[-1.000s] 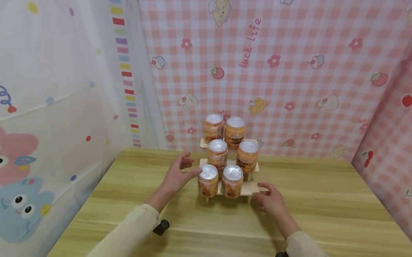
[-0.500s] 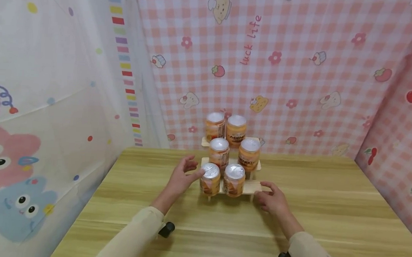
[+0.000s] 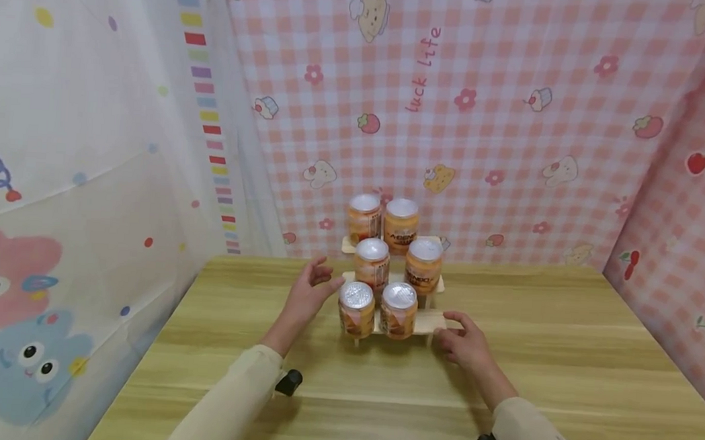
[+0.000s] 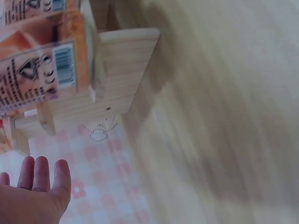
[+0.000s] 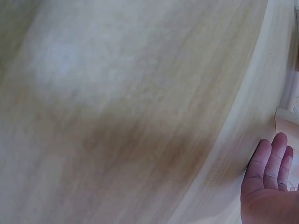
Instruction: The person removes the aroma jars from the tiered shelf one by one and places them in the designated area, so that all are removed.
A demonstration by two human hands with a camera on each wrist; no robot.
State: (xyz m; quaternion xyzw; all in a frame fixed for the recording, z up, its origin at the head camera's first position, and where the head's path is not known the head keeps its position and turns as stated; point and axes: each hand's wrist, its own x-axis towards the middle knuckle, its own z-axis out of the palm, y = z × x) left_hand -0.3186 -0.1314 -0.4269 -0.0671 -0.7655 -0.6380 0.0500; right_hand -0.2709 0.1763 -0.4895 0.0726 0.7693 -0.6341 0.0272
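A three-tier wooden stand (image 3: pixel 428 324) holds several orange cans with silver lids, two on each tier. On its lowest tier are the left front can (image 3: pixel 356 318) and the right front can (image 3: pixel 397 319). My left hand (image 3: pixel 306 299) is beside the left front can, thumb near the lid, fingers loosely bent; whether it touches is unclear. In the left wrist view its fingers (image 4: pixel 41 177) hold nothing. My right hand (image 3: pixel 469 345) is at the right end of the lowest tier, fingertips at or against the board. The right wrist view shows its fingers (image 5: pixel 275 161) fairly straight.
The stand is on a wood-grain table (image 3: pixel 352 422) before a pink checked cloth (image 3: pixel 484 140). A white printed cloth (image 3: pixel 118 185) hangs at the left, another checked cloth (image 3: pixel 684 254) at the right. Black wrist mounts (image 3: pixel 289 382) sit under both forearms.
My left thumb has drawn slightly back from the left front can's lid. My right hand stays at the board's end, and the cans keep their places. The head view has shifted slightly.
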